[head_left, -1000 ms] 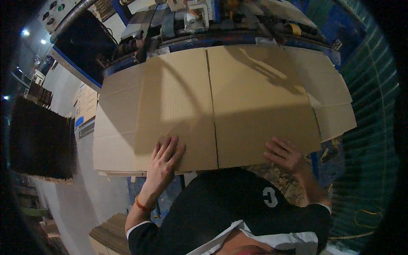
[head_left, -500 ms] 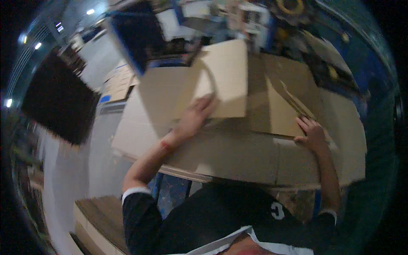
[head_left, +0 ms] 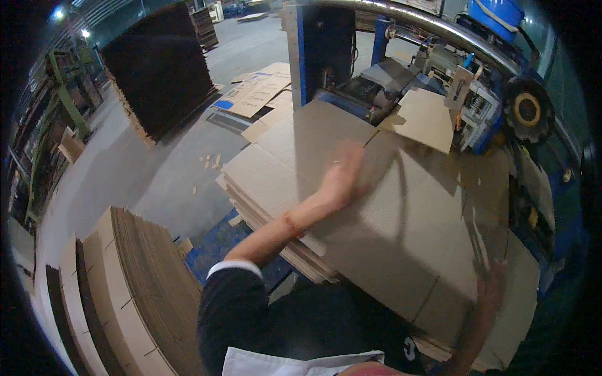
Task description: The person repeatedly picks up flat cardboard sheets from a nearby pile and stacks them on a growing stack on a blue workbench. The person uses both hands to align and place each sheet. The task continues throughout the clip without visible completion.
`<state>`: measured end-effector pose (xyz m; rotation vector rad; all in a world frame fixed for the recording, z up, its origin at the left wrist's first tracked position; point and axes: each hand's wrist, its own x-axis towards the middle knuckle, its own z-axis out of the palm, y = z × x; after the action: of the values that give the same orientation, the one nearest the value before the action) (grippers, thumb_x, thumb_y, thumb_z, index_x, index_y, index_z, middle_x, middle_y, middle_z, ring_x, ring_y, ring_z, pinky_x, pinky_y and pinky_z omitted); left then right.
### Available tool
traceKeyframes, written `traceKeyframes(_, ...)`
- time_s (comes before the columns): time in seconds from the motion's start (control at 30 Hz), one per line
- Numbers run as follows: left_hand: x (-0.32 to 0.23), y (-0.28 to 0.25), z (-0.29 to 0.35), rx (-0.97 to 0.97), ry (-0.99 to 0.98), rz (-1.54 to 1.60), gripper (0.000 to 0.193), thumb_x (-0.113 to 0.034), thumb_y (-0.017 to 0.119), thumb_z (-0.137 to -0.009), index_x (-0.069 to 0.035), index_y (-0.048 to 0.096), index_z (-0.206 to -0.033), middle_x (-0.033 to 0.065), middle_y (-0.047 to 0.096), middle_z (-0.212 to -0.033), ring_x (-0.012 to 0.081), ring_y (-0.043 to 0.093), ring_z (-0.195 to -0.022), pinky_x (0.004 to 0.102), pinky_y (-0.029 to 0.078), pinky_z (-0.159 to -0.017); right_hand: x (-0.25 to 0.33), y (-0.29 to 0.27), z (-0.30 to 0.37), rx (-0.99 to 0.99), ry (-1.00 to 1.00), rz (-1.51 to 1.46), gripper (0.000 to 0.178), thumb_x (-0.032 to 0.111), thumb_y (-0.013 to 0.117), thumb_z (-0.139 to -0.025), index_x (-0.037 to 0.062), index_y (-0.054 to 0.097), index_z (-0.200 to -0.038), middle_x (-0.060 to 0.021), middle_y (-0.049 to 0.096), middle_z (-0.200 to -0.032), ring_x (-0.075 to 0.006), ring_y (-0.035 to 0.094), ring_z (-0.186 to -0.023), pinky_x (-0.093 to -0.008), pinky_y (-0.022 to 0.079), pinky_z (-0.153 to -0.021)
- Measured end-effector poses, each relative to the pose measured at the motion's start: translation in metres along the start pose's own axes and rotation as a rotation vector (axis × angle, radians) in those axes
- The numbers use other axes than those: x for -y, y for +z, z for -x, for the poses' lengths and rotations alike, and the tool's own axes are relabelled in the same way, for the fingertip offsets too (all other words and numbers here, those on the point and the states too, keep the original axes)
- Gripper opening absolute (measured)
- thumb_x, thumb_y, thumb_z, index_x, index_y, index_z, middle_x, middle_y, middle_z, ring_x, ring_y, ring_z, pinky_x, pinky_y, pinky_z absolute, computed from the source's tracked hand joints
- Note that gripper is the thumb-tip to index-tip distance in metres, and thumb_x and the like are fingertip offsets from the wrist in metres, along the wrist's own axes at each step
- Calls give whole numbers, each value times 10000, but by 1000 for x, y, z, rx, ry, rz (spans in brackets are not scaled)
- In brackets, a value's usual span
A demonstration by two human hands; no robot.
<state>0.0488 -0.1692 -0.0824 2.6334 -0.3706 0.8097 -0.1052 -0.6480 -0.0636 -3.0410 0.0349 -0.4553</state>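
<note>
A flat brown cardboard sheet [head_left: 376, 232], creased across, lies on top of a stack of similar sheets in front of me. My left hand [head_left: 342, 178] is over its far left part, fingers stretched forward and thumb apart, holding nothing visible; motion blurs the fingertips. Whether the palm touches the board I cannot tell. Toward the sheet's right side is my right hand [head_left: 492, 276], in shadow and badly smeared, so its fingers cannot be made out. A paler cardboard panel [head_left: 423, 116] sticks out at the far side, against the machine [head_left: 470, 94].
A blue machine post [head_left: 326, 53] stands beyond the stack, with a metal roller [head_left: 433, 25] above. Cardboard bundles [head_left: 138, 282] stand at lower left. A tall dark stack [head_left: 160, 72] is farther off. Printed cardboard [head_left: 254, 91] lies beyond the stack's left corner. Scraps [head_left: 213, 161] litter the floor.
My view has swung left. The pale panel, earlier under my left hand, now sits farther off by the machine. My right hand has come back nearer to me along the board.
</note>
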Motion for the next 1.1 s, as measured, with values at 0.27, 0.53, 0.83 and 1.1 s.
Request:
traceKeyframes(0.27, 76, -68, 109, -256, -972, 254, 863, -348, 618, -792, 108, 145, -1351, 329, 111, -1411, 407, 64, -1344, 446, 79, -1090, -65, 4, 149, -261, 698, 79, 438, 234, 504, -857, 111, 469, -1277, -152, 365, -1347, -314, 381, -1199, -390, 316, -992)
traceKeyframes(0.53, 70, -85, 79, -407, -964, 468, 832, -333, 613, -792, 108, 176, -1347, 341, 211, -1377, 501, 77, -1305, 437, 130, -1081, -131, 17, 165, -366, 865, 107, 435, 284, 519, -851, 87, 512, -1239, -149, 467, -1268, -318, 475, -1106, -392, 389, -921)
traceKeyframes(0.83, 80, -114, 68, -422, -668, 508, 718, -290, 612, -788, 55, 302, -1336, 256, 353, -1353, 374, 246, -1310, 421, 115, -1084, -158, -36, 167, -636, 751, -70, 396, 268, 505, -864, 52, 559, -1192, -126, 544, -1225, -278, 542, -1052, -377, 430, -886)
traceKeyframes(1.1, 67, -115, 73, -440, -523, 392, 654, -215, 625, -790, 20, 334, -1326, 223, 377, -1345, 348, 282, -1299, 483, 194, -1051, -133, -67, 158, -1015, 561, -301, 352, 190, 459, -872, 30, 568, -1166, -148, 541, -1183, -240, 523, -1041, -358, 439, -851)
